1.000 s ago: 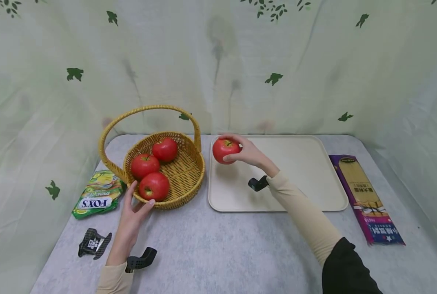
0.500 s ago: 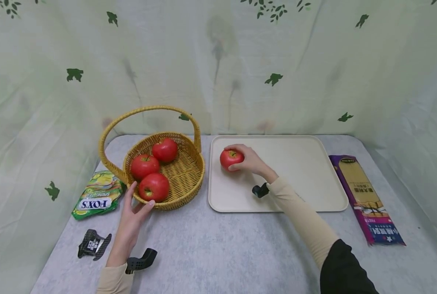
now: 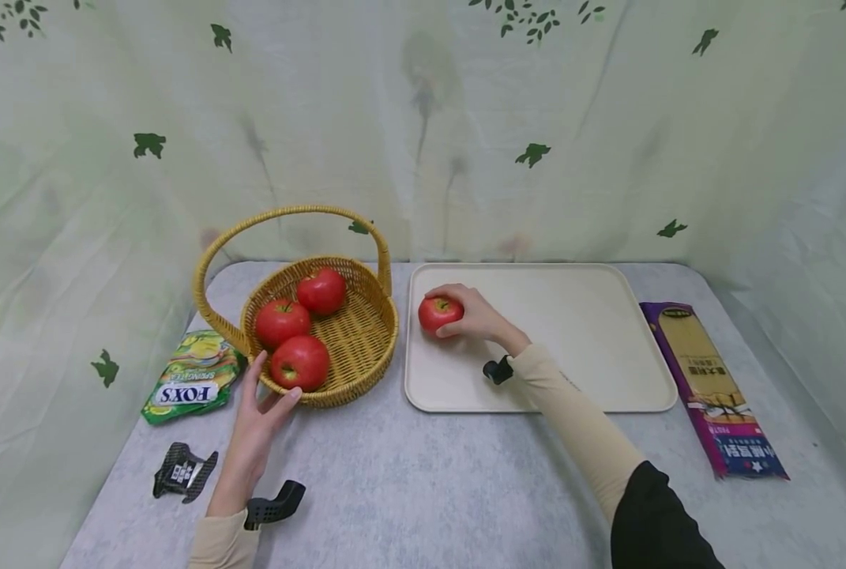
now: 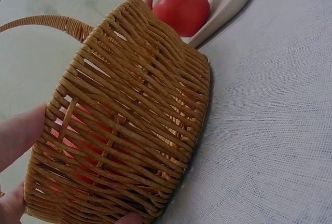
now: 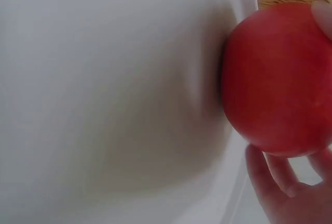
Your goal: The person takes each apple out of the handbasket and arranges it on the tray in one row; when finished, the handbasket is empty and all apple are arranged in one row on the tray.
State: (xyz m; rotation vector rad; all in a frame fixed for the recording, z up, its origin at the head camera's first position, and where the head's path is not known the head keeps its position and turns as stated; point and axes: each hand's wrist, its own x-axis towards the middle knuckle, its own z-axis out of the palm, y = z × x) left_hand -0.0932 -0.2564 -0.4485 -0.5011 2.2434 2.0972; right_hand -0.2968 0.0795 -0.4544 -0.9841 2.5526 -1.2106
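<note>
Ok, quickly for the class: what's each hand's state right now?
Left hand: holding the basket at its edge.
Right hand: holding an apple.

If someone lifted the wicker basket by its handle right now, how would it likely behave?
The wicker basket would probably tilt toward its left side, where all three red fruits sit. Those round, smooth fruits may roll onto the bare floor opposite. Its walls would likely flex only slightly, since the weave looks tight and holds its shape.
</note>
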